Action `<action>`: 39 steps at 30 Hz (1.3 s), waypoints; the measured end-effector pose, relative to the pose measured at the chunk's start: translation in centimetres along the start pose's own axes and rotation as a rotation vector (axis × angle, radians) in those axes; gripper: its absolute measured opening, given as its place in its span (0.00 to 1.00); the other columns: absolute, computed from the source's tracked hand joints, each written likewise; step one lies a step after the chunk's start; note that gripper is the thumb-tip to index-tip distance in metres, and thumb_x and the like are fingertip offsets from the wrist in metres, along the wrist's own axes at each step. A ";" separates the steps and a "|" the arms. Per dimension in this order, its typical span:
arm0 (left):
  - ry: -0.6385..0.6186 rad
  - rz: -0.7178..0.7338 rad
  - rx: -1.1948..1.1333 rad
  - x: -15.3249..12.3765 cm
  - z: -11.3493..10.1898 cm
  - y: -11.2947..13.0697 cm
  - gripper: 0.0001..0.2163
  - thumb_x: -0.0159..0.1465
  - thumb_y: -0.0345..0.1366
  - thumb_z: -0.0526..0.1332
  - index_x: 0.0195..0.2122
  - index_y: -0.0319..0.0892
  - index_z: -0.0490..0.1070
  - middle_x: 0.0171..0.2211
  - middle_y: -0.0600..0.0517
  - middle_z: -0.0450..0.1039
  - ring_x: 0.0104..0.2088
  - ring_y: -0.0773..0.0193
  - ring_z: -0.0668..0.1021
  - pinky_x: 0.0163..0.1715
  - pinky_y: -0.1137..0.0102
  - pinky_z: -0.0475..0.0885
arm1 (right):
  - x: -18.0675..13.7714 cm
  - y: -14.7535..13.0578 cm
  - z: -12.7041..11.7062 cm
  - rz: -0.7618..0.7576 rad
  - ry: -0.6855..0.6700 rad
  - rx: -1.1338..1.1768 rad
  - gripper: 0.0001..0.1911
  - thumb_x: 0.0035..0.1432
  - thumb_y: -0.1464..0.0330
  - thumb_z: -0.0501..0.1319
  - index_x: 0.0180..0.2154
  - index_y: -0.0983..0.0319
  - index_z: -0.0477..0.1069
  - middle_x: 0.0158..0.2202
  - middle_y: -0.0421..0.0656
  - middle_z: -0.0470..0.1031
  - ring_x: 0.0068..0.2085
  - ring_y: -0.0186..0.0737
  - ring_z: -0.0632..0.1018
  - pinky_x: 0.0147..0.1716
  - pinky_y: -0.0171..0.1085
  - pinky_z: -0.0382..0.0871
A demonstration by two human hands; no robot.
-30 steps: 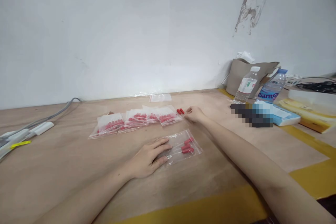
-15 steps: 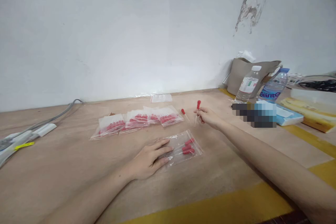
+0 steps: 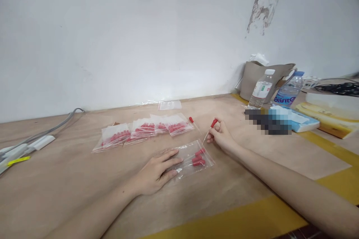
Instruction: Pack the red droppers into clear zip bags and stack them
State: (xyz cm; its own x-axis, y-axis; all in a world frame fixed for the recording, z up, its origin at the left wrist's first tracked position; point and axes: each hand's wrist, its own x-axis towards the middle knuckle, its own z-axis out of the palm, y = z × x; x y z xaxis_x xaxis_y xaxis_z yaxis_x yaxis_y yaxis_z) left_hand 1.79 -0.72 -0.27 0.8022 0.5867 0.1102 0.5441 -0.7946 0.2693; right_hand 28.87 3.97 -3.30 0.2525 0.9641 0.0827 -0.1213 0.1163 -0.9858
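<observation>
My left hand [image 3: 157, 170] lies flat with spread fingers on the near end of a clear zip bag [image 3: 193, 158] that has a few red-bulbed droppers inside. My right hand [image 3: 221, 134] pinches one red-bulbed dropper [image 3: 211, 127], its thin tip pointing down toward the bag's far corner. Another loose dropper [image 3: 193, 122] lies on the wooden table [image 3: 70, 179] just behind. A row of filled bags of red droppers [image 3: 143, 129] lies further back, with an empty clear bag [image 3: 169, 105] near the wall.
At the right stand two water bottles [image 3: 261, 89], a grey bag [image 3: 254, 78], a blue-and-white pack [image 3: 297, 119] and yellow packaging [image 3: 328, 119]. A grey cable and white power strip [image 3: 28, 145] lie at the left. Yellow tape [image 3: 230, 220] marks the table's near edge.
My right hand picked one dropper from the loose pair behind the bags, lifted it and brought it toward the open bag. My left hand stayed on the bag.
</observation>
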 end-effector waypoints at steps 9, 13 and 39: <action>0.006 0.006 -0.007 -0.1 0.0 0.0 0.17 0.66 0.41 0.47 0.56 0.50 0.58 0.60 0.52 0.51 0.58 0.58 0.58 0.55 0.59 0.57 | -1.8 -0.4 0.4 0.093 -0.109 0.043 0.23 0.45 0.71 0.63 0.38 0.57 0.49 0.22 0.32 0.68 0.23 0.31 0.74 0.26 0.34 0.73; 0.007 0.007 0.002 -0.1 0.0 0.1 0.17 0.66 0.41 0.47 0.57 0.50 0.56 0.60 0.52 0.51 0.58 0.58 0.58 0.55 0.59 0.57 | -1.4 -1.4 -1.0 0.231 -0.242 -0.048 0.21 0.42 0.71 0.66 0.32 0.59 0.53 0.22 0.34 0.69 0.22 0.30 0.74 0.23 0.31 0.71; 0.082 0.033 -0.049 0.1 0.0 0.3 0.21 0.65 0.39 0.50 0.59 0.47 0.50 0.57 0.49 0.57 0.56 0.57 0.62 0.54 0.59 0.59 | -2.2 -0.5 0.3 0.036 -0.542 -0.416 0.17 0.42 0.59 0.64 0.31 0.66 0.74 0.28 0.44 0.77 0.29 0.36 0.75 0.30 0.35 0.68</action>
State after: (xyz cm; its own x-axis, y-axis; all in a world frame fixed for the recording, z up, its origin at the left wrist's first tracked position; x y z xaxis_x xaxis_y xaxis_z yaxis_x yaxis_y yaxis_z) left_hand 1.96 -0.89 -0.14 0.7958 0.5726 0.1971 0.5034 -0.8064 0.3102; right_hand 28.05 1.92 -2.97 -0.2747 0.9615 0.0038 0.2856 0.0853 -0.9546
